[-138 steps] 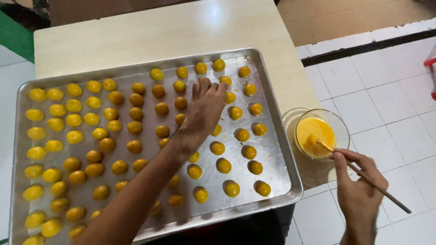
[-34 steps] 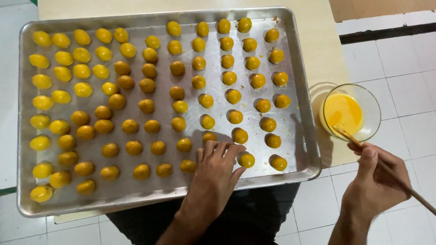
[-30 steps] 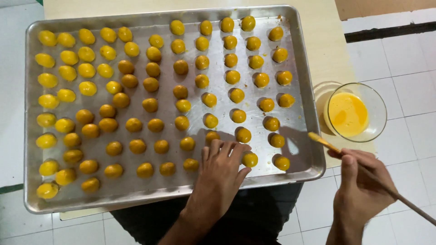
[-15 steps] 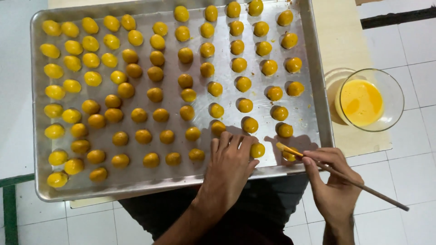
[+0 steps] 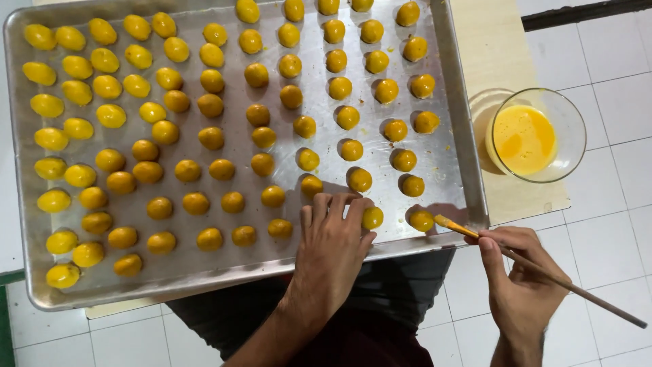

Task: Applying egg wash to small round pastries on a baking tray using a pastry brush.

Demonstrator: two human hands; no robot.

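A large metal baking tray [image 5: 448, 146] holds several rows of small round yellow dough balls [image 5: 210, 139]. My left hand [image 5: 333, 238] lies flat on the tray's near edge, its fingertips beside one ball [image 5: 372, 217]. My right hand [image 5: 519, 282] grips a thin wooden-handled brush [image 5: 543, 272]. The brush's yellow-wet tip points at the ball [image 5: 421, 219] in the tray's near right corner. A clear glass bowl of beaten yolk [image 5: 533, 134] stands to the right of the tray.
The tray and bowl rest on a light wooden board [image 5: 499, 47] over a white tiled floor [image 5: 611, 204]. My dark-clothed lap [image 5: 380, 312] is under the tray's near edge.
The brush left the bowl and came down to the near right corner ball. My left hand stayed on the tray's near edge. The view shifted closer.
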